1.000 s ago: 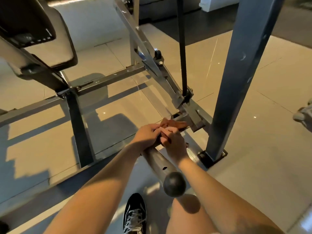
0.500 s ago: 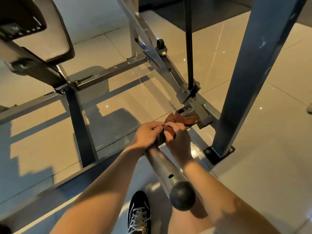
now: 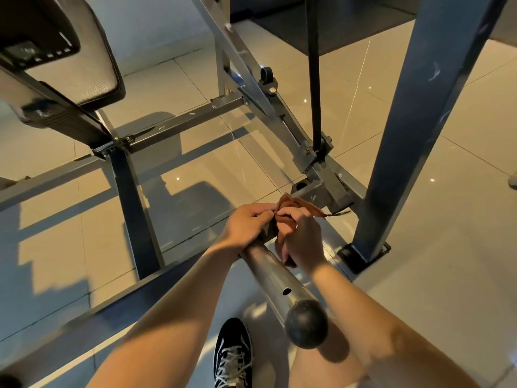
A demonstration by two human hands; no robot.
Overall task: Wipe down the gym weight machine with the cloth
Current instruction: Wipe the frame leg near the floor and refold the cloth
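Cloth (image 3: 297, 204) pokes out further past your fingers than 1 s ago, bunched on lever bar (image 3: 270, 273) nr the pivot; R hand (image 3: 301, 240) curled round cloth + bar, L hand (image 3: 246, 223) curled over bar, fingertips at cloth edge.

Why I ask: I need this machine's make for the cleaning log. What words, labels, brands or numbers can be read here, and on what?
No text is legible in this view.
The dark panel under the seat pad: small white marks, too blurred to read.
The sneaker: white stripe and laces, no readable brand.
The metal bar and the cloth: no print visible.
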